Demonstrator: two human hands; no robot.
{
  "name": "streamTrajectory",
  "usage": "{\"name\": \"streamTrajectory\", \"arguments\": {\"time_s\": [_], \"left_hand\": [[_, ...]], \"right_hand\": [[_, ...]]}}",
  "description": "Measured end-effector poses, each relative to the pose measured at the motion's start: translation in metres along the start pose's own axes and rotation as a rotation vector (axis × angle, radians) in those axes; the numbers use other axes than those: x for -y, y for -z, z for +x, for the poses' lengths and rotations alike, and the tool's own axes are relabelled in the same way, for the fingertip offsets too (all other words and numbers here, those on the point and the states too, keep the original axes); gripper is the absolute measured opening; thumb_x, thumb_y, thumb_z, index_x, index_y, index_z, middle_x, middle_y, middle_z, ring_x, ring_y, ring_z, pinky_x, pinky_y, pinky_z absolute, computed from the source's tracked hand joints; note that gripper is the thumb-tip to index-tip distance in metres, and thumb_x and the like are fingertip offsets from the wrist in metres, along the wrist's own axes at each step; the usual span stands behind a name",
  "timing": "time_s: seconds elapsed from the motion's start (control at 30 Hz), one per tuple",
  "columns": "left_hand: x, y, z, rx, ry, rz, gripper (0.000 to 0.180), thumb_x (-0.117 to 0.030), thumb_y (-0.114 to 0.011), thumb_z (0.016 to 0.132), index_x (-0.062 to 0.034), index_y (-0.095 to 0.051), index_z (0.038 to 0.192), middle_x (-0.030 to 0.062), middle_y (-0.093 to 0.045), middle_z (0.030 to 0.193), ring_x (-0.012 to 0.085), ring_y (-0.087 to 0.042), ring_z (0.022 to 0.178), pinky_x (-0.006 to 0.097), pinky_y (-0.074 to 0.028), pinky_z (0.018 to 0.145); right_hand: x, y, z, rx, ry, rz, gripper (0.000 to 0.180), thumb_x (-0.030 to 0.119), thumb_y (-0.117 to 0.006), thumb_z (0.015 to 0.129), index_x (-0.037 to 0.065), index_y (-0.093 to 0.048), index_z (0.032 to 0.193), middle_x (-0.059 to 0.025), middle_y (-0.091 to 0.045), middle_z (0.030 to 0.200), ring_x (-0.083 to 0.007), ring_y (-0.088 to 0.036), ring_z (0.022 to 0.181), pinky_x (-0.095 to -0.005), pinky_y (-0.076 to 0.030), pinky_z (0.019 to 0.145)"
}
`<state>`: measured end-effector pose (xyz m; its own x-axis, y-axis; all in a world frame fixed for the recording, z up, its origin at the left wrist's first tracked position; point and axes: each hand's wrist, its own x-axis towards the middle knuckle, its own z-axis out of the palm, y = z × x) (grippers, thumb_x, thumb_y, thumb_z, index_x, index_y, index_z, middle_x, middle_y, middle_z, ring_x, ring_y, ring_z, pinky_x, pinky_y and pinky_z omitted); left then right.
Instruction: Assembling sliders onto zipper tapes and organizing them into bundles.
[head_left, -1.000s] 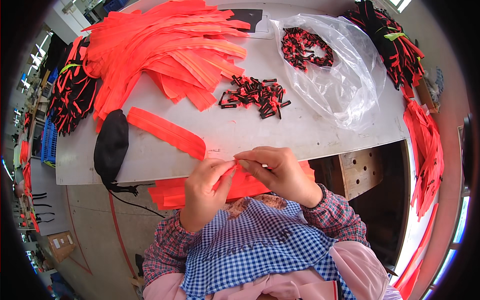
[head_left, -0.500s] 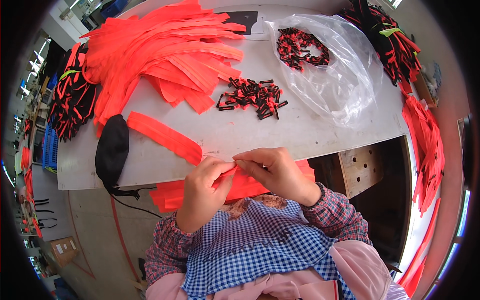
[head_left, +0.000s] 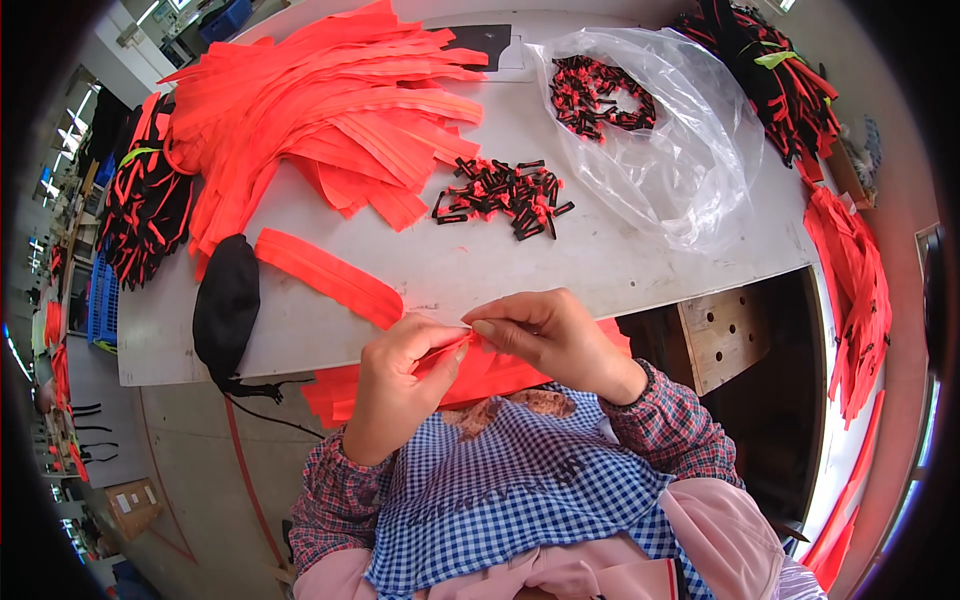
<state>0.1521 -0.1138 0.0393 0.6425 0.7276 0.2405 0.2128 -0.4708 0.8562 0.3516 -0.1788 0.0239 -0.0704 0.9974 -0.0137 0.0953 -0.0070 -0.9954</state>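
Observation:
My left hand (head_left: pixel 400 385) and my right hand (head_left: pixel 560 342) meet at the table's front edge, fingertips nearly touching. Between them they pinch a bright orange-red zipper tape (head_left: pixel 330 276), which runs from the tabletop at the left in behind my left hand. Whether a small slider sits between my fingertips is hidden. More red zipper tapes (head_left: pixel 338 392) lie across my lap, under both hands. Beyond my hands is a small heap of black and red zipper sliders with pulls (head_left: pixel 512 195).
A big pile of red zipper tapes (head_left: pixel 330 110) covers the far left. At the back right, a clear plastic bag (head_left: pixel 690 180) holds more sliders. A black cloth pouch (head_left: pixel 226 305) hangs at the left edge. Bundles of black-and-red zippers (head_left: pixel 148 205) flank the table. Below it, right, is a wooden board (head_left: pixel 725 340).
My hands have shifted only slightly, with both still pinching the red tape. My left thumb sits a little farther up toward the right fingertips. The things on the table stay where they were.

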Motion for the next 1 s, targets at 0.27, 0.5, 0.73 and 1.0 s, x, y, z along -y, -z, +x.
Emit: {"name": "streamTrajectory", "arguments": {"time_s": [0.27,0.5,0.73,1.0], "left_hand": [[0.008,-0.005,-0.003,-0.074,0.016,-0.032,0.015,0.001,-0.072,0.085,0.0023,-0.069,0.099,0.0106,-0.068,0.090,0.0183,-0.067,0.082,0.029,-0.053,0.072],[0.015,-0.001,-0.004,-0.075,0.235,-0.409,0.014,-0.002,-0.070,0.090,0.0028,-0.069,0.103,0.0041,-0.068,0.096,0.0110,-0.064,0.087,0.025,-0.052,0.081],[0.020,-0.001,-0.003,-0.093,0.365,-0.883,0.029,-0.003,-0.060,0.097,-0.0008,-0.058,0.126,0.0044,-0.065,0.110,0.0099,-0.063,0.097,0.025,-0.051,0.089],[0.031,0.007,-0.007,0.066,0.397,-1.074,0.032,-0.002,-0.058,0.098,-0.0004,-0.055,0.129,0.0066,-0.064,0.114,0.0143,-0.064,0.105,0.029,-0.053,0.094]], "right_hand": [[0.005,-0.005,0.002,-0.024,0.019,-0.069,0.022,0.013,-0.063,0.099,-0.002,-0.069,0.114,-0.0052,-0.070,0.082,-0.0097,-0.064,0.076,-0.0247,-0.053,0.072],[-0.008,-0.009,0.007,-0.229,0.128,0.074,0.024,0.020,-0.067,0.097,0.001,-0.069,0.111,-0.0031,-0.068,0.083,-0.0110,-0.060,0.072,-0.0256,-0.051,0.069],[-0.025,-0.011,0.008,0.119,0.046,0.505,0.016,0.016,-0.064,0.099,0.005,-0.069,0.108,0.0023,-0.067,0.095,-0.0040,-0.058,0.084,-0.0222,-0.050,0.071],[-0.031,-0.011,0.013,0.296,-0.027,0.646,0.017,0.016,-0.059,0.101,0.004,-0.065,0.110,0.0022,-0.065,0.097,-0.0052,-0.059,0.088,-0.0232,-0.051,0.077]]}}
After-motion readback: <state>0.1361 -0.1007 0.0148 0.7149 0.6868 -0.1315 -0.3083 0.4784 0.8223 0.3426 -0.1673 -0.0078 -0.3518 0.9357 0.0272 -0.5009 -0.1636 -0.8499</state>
